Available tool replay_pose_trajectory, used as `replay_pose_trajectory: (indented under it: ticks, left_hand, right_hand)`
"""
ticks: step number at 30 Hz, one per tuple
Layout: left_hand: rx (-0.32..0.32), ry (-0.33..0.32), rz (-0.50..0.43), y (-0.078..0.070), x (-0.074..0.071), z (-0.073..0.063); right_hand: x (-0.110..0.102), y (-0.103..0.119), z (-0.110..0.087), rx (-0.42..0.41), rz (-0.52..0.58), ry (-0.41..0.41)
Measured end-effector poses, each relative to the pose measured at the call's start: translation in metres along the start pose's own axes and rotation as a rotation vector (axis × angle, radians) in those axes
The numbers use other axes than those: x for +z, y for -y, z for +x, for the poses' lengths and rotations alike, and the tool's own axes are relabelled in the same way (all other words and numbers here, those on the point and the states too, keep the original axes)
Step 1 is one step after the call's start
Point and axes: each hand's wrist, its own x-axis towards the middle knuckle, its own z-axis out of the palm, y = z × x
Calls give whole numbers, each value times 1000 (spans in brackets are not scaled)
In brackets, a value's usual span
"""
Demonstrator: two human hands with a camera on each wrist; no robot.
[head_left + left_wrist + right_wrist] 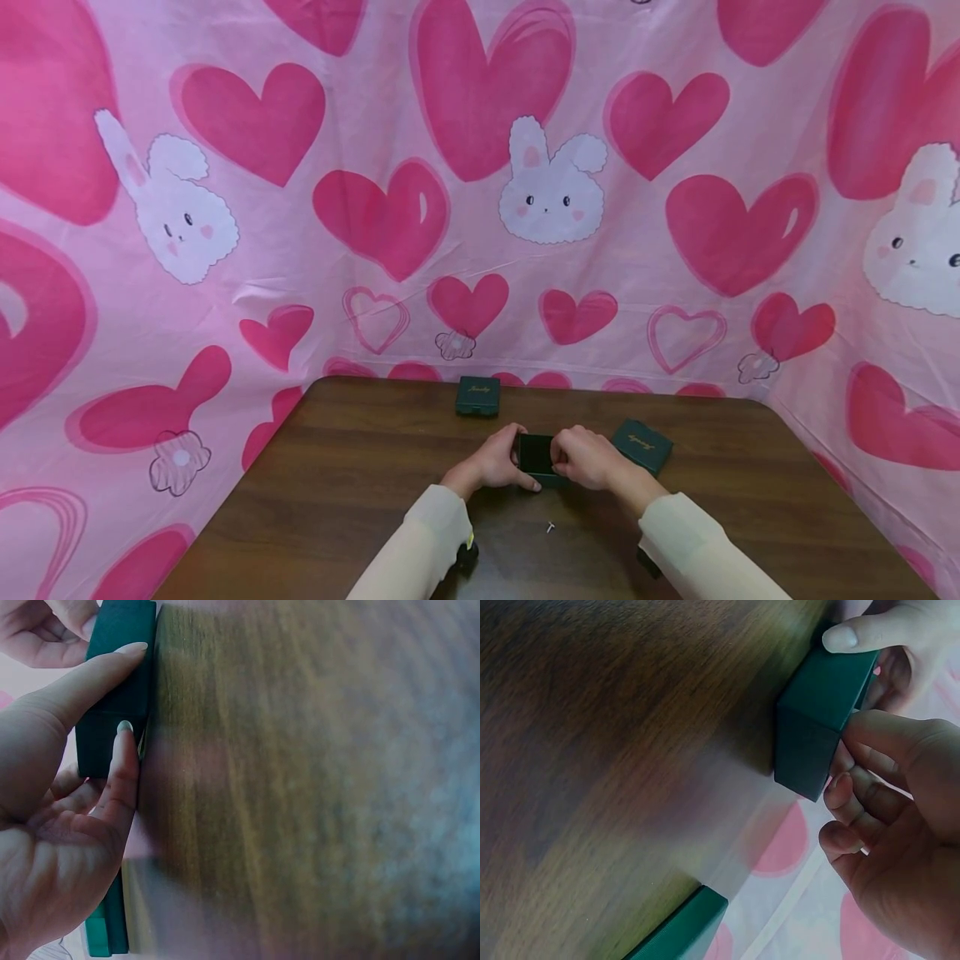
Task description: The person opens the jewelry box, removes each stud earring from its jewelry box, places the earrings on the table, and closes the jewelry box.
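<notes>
An open dark green jewelry box base point(536, 454) with a black interior rests on the table between both hands. My left hand point(498, 458) grips its left end; in the left wrist view the thumb point(112, 671) lies along the front wall. My right hand point(587, 457) is at the right end, fingers curled and pinching at the upper rim. In the right wrist view the tips of the right thumb and index finger point(881, 735) are hidden behind that rim. A green lid point(642, 446) with gold lettering lies right of the right hand.
A second green box point(477, 396), closed and gold-lettered, sits toward the back edge of the brown wooden table point(360, 467). Nearer the front lies a tiny silvery item point(551, 527), too small to identify. A pink heart-and-rabbit cloth point(480, 250) hangs behind and at the sides.
</notes>
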Motion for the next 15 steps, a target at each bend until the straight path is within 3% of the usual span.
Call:
replay_pose_trajectory:
  ticks: [15]
  left_hand:
    - [8,-6,3,-2,0,0]
  right_hand:
    - [-2,-1,-2,2,-16,-17]
